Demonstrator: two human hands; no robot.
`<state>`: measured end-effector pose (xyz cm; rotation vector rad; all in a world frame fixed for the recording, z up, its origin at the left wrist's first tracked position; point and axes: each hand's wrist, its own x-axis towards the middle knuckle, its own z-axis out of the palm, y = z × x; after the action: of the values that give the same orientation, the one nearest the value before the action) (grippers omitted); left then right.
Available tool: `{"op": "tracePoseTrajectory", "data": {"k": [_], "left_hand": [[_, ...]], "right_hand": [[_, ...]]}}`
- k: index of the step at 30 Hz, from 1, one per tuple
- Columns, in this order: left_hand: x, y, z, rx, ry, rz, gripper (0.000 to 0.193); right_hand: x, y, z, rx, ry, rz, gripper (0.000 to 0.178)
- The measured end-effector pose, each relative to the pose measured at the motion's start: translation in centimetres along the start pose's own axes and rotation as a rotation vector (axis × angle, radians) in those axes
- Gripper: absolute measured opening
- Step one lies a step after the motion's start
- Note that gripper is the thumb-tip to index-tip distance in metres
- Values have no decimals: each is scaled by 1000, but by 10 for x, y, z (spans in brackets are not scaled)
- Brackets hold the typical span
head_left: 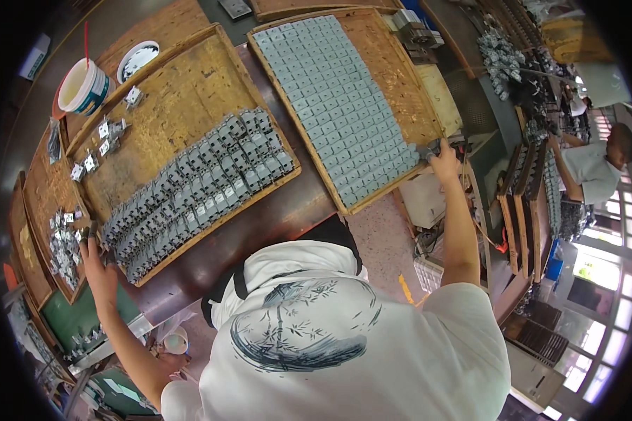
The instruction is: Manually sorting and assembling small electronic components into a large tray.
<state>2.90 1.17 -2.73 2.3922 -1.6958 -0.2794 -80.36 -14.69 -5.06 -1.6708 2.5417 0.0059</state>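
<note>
Two wooden trays lie on a dark bench in front of me. The left tray [182, 77] carries slanted rows of grey metal parts [196, 189]. The right tray [393, 70] carries a flat, tight grid of grey square parts [337, 105]. My left hand [100, 263] is at the left tray's near-left corner, its fingers pinched on a small grey part at the end of the rows. My right hand [444, 163] reaches to the right tray's near-right edge and grips a dark grey part [424, 149] there.
A white bucket [83, 85] and a white lid [137, 59] stand at the far left. Loose shiny parts [63, 245] lie on another tray at the left. Racks of parts [523, 203] stand at the right, where another person [597, 168] works.
</note>
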Motion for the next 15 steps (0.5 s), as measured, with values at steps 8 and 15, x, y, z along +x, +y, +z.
{"op": "tracePoseTrajectory", "data": {"k": [8, 15], "left_hand": [[-110, -52, -30, -149, 243, -228, 54], [-130, -75, 3, -36, 524, -850, 42]], "right_hand": [[-3, -94, -25, 983, -137, 39, 38], [-31, -127, -36, 1544, -388, -90, 37]]}}
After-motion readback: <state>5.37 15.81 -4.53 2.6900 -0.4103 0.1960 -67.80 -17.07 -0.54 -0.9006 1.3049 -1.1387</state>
